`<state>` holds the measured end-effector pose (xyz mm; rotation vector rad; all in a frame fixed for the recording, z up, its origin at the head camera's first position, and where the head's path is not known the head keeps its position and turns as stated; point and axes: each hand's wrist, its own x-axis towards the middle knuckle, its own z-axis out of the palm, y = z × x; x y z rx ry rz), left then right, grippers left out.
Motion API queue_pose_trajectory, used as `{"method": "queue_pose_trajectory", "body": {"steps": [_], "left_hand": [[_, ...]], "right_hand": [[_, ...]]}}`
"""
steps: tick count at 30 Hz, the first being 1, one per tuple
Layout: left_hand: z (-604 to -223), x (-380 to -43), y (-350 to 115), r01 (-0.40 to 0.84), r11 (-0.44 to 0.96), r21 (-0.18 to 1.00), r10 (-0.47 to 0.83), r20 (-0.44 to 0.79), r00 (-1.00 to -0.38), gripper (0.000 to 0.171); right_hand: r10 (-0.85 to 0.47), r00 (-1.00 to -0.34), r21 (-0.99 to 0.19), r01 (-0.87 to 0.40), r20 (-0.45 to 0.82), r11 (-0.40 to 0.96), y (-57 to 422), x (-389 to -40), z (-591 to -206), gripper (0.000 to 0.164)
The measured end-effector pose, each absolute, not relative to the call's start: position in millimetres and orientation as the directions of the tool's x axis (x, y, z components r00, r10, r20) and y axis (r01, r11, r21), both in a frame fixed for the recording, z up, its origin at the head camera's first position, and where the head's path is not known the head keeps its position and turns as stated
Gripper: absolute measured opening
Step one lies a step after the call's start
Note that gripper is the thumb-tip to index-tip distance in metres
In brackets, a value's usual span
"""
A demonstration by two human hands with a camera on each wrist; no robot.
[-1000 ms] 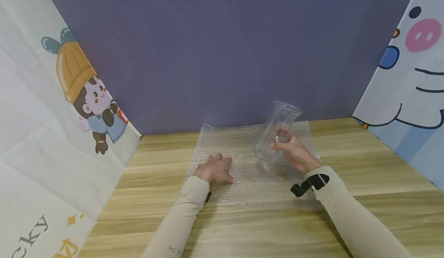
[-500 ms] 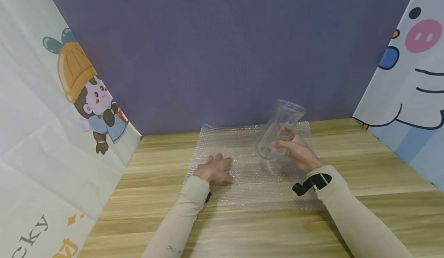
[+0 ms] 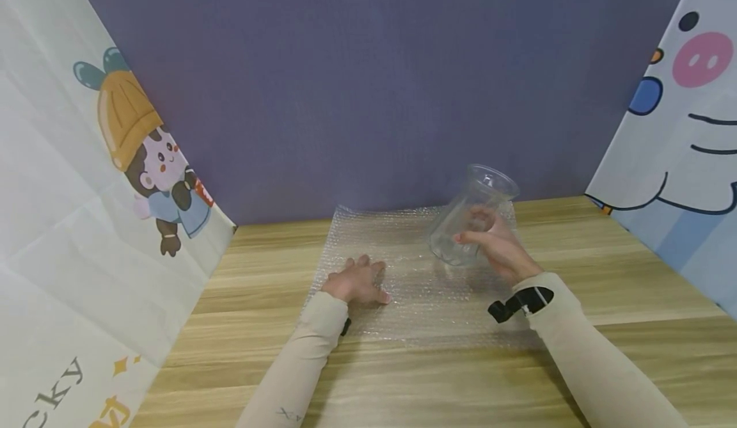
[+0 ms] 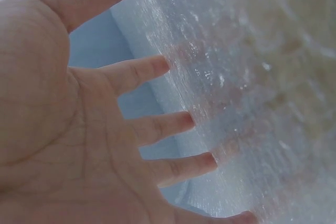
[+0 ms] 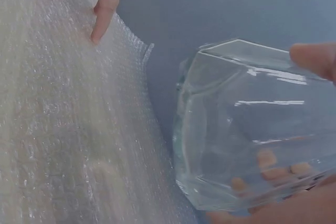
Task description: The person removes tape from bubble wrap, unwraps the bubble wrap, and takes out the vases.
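A clear glass vase with a flared mouth leans to the right above the bubble wrap. My right hand grips it around the side, thumb in front and fingers behind. In the right wrist view the faceted base of the vase faces the wrap, and my fingers show through the glass. On the left part of the sheet rests my left hand, fingers spread. Its fingertips touch the bubble wrap in the left wrist view.
The sheet lies flat on a wood-grain table, its far edge by a dark purple back panel. Printed cartoon panels stand at the left and the right.
The right hand has shifted the vase a little to the right, and its mouth tips further rightward. My left hand and the bubble wrap stay in place.
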<state>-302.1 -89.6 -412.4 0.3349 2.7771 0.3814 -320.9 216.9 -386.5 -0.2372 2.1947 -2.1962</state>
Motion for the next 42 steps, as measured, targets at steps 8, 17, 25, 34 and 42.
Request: {"method": "queue_pose_trajectory", "body": {"steps": [8,17,25,34,42], "left_hand": [[-413,-303,-90,0.192,0.936,0.296,0.276,-0.272,-0.922,0.086],[-411,-303,-91,0.195,0.936,0.292,0.277,-0.273,-0.921,0.085],[-412,-304,-91,0.196,0.935,0.295,0.279,-0.271,-0.921,0.085],[-413,-305,-92,0.202,0.932,0.300,0.288,-0.276,-0.917,0.085],[-413,-305,-92,0.205,0.930,0.304,0.292,-0.274,-0.917,0.085]], "right_hand": [[-0.109,-0.991,-0.996,-0.081,0.076,0.048,219,-322,-382,0.051],[-0.075,-0.993,-0.991,-0.097,0.090,0.088,222,-322,-377,0.059],[-0.051,-0.995,-0.988,-0.091,0.086,0.127,228,-323,-378,0.067],[-0.039,-0.997,-0.983,-0.071,0.066,0.167,230,-322,-376,0.081],[-0.020,-0.998,-0.976,-0.065,0.062,0.207,231,-323,-376,0.079]]}}
